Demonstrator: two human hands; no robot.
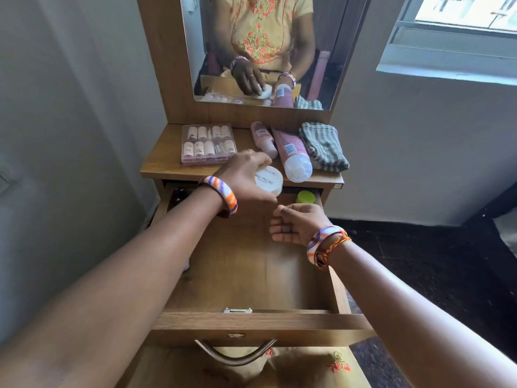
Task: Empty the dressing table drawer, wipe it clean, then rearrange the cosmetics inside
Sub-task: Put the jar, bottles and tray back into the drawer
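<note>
The wooden drawer (251,275) is pulled out wide, its floor mostly bare. My left hand (246,177) grips a round white jar (269,180) at the front edge of the dressing table top (159,163), above the drawer's back. My right hand (299,224) hovers over the drawer's right rear, fingers loosely curled, nothing in it. A green-capped container (305,196) sits at the drawer's back right. Something dark (179,196) lies in the back left corner, partly hidden.
On the table top lie a clear pink box of small bottles (207,144), two pink bottles (291,152) on their sides and a folded striped cloth (323,145). A mirror (260,51) stands behind. A wall is at left, a window (453,32) at right.
</note>
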